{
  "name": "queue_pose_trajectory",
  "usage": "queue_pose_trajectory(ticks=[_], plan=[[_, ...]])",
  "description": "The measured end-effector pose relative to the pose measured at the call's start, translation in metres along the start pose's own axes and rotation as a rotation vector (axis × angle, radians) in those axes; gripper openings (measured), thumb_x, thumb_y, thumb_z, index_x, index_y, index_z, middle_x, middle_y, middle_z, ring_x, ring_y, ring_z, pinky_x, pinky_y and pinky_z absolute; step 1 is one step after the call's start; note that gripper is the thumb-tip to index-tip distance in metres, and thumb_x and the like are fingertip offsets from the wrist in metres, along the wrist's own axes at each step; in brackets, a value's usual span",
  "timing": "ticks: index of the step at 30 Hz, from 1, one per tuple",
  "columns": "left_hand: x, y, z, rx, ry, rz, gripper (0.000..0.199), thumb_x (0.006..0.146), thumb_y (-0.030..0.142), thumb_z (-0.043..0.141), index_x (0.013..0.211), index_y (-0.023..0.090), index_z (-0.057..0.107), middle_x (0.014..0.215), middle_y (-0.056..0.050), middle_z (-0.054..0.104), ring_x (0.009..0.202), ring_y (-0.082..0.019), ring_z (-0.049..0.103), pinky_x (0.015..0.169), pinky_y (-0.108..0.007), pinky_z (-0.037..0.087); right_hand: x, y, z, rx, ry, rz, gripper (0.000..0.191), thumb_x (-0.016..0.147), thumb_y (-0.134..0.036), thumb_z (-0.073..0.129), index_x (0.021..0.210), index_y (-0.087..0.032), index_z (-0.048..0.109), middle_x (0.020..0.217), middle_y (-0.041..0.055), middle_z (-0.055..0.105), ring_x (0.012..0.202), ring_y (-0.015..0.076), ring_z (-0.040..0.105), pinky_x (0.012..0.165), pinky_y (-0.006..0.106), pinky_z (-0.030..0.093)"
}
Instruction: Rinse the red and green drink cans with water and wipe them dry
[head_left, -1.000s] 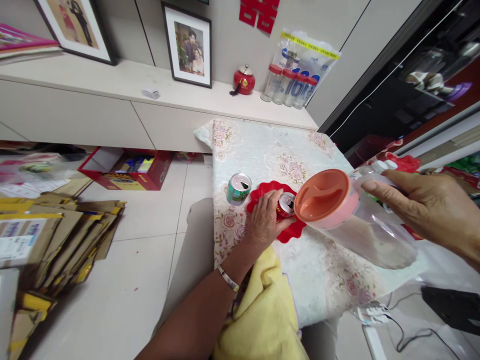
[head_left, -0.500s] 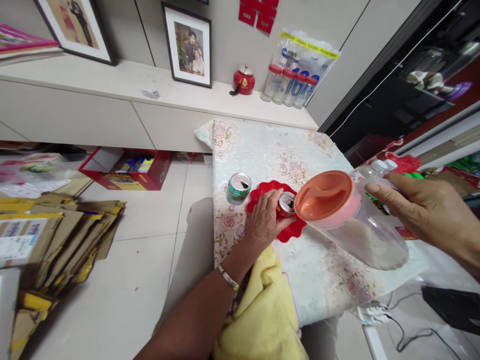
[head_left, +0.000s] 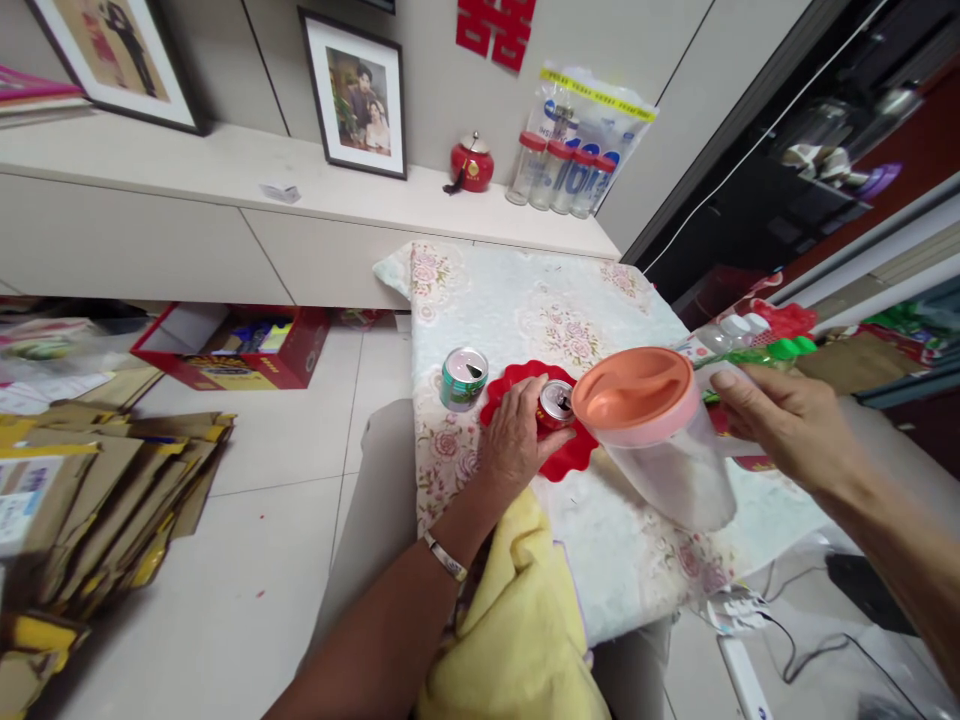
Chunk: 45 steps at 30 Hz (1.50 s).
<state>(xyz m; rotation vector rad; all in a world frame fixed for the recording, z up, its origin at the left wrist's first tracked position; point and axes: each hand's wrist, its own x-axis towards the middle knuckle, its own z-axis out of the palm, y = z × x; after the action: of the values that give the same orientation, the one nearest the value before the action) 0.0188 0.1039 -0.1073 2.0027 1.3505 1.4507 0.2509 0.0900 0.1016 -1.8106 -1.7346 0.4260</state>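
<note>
My left hand [head_left: 516,432] is wrapped round a red drink can [head_left: 553,402], whose tab opening faces up. The can stands over a red scalloped plate [head_left: 517,376] on the table. By its handle, my right hand [head_left: 776,415] holds a clear plastic pitcher [head_left: 671,475] with an orange lid [head_left: 637,388]. The pitcher leans left, its lid edge beside the can's top; liquid inside is hard to make out. Left of the plate stands a green can [head_left: 463,378] with its top opened. A yellow cloth [head_left: 510,620] lies over my lap.
A floral tablecloth [head_left: 510,290] covers the table. Bottles with green caps [head_left: 784,350] stand at its right edge. Flattened cardboard [head_left: 135,480] and a red box [head_left: 232,350] are on the floor to the left. A cabinet ledge [head_left: 225,165] runs behind.
The pitcher has swung from a steep leftward tilt to a more upright one, with my right hand moving slightly left. My left hand keeps its hold on the red can.
</note>
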Motion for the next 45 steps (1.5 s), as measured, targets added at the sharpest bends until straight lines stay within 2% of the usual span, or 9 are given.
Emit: queue_pose_trajectory(ticks=[5,14,23,28,34,38,41,43,45], plan=[[0.001,-0.002,0.0,-0.018,0.006,0.018,0.077,0.094,0.04,0.078,0.155,0.024,0.034,0.146,-0.018,0.061,0.139,-0.034,0.061,0.112,-0.052,0.056,-0.006,0.011,0.01,0.305,-0.015,0.078,0.07,0.071,-0.079,0.078,0.054,-0.021,0.044,0.051,-0.0036,0.033,0.048,0.0085,0.029,0.044,0.024,0.022],[0.001,-0.002,0.0,0.016,0.029,0.039,0.076,0.094,0.046,0.077,0.153,0.02,0.037,0.144,-0.019,0.062,0.139,-0.034,0.061,0.114,-0.051,0.054,-0.011,0.019,0.012,0.708,0.2,0.13,0.061,0.06,-0.056,0.086,0.046,-0.021,0.037,0.045,-0.006,0.025,0.038,0.0071,0.024,0.039,0.025,0.025],[0.002,0.001,-0.002,0.02,0.034,0.037,0.079,0.092,0.044,0.079,0.154,0.021,0.035,0.144,-0.019,0.062,0.137,-0.034,0.062,0.113,-0.05,0.054,-0.014,0.032,-0.001,0.834,0.368,0.188,0.07,0.057,-0.063,0.086,0.052,-0.021,0.03,0.044,-0.0066,0.024,0.036,0.0055,0.018,0.034,0.021,0.018],[0.001,0.002,-0.001,0.007,0.037,0.026,0.078,0.094,0.043,0.078,0.155,0.023,0.034,0.144,-0.018,0.062,0.138,-0.034,0.062,0.114,-0.052,0.053,-0.013,0.032,-0.006,0.812,0.4,0.187,0.076,0.057,-0.069,0.086,0.053,-0.021,0.027,0.045,-0.007,0.021,0.036,0.0053,0.015,0.034,0.021,0.014],[0.001,0.001,-0.001,0.017,0.031,0.041,0.078,0.093,0.04,0.079,0.154,0.022,0.034,0.145,-0.018,0.062,0.138,-0.035,0.062,0.112,-0.053,0.056,-0.017,0.017,-0.008,0.71,0.279,0.144,0.061,0.058,-0.052,0.089,0.048,-0.022,0.037,0.049,-0.004,0.027,0.042,0.0086,0.022,0.04,0.025,0.021],[0.0,0.002,-0.002,0.014,0.01,-0.001,0.079,0.092,0.038,0.08,0.155,0.024,0.034,0.147,-0.018,0.061,0.14,-0.034,0.061,0.113,-0.054,0.056,-0.019,0.018,-0.013,0.485,0.204,0.087,0.055,0.058,-0.062,0.091,0.049,-0.023,0.054,0.05,-0.002,0.035,0.045,0.0114,0.032,0.04,0.028,0.028],[-0.001,0.002,-0.002,0.011,-0.003,-0.013,0.079,0.092,0.037,0.08,0.155,0.025,0.034,0.147,-0.017,0.061,0.14,-0.034,0.061,0.113,-0.054,0.056,-0.017,0.021,-0.019,0.351,0.197,0.133,0.049,0.054,-0.065,0.095,0.067,-0.023,0.073,0.054,0.0006,0.054,0.046,0.015,0.046,0.037,0.029,0.039],[-0.001,0.002,-0.002,0.005,-0.007,-0.004,0.079,0.092,0.036,0.08,0.155,0.025,0.034,0.148,-0.017,0.061,0.141,-0.034,0.061,0.114,-0.054,0.056,-0.016,0.018,-0.021,0.228,0.164,0.124,0.054,0.056,-0.071,0.092,0.071,-0.023,0.074,0.057,0.0011,0.059,0.047,0.0165,0.051,0.036,0.029,0.044],[-0.001,0.001,-0.002,0.001,-0.006,0.009,0.08,0.092,0.037,0.08,0.156,0.025,0.034,0.147,-0.017,0.061,0.141,-0.033,0.06,0.114,-0.054,0.056,-0.015,0.012,-0.022,0.092,0.103,0.055,0.059,0.061,-0.079,0.084,0.066,-0.022,0.07,0.056,0.0006,0.056,0.047,0.015,0.049,0.037,0.027,0.042]])
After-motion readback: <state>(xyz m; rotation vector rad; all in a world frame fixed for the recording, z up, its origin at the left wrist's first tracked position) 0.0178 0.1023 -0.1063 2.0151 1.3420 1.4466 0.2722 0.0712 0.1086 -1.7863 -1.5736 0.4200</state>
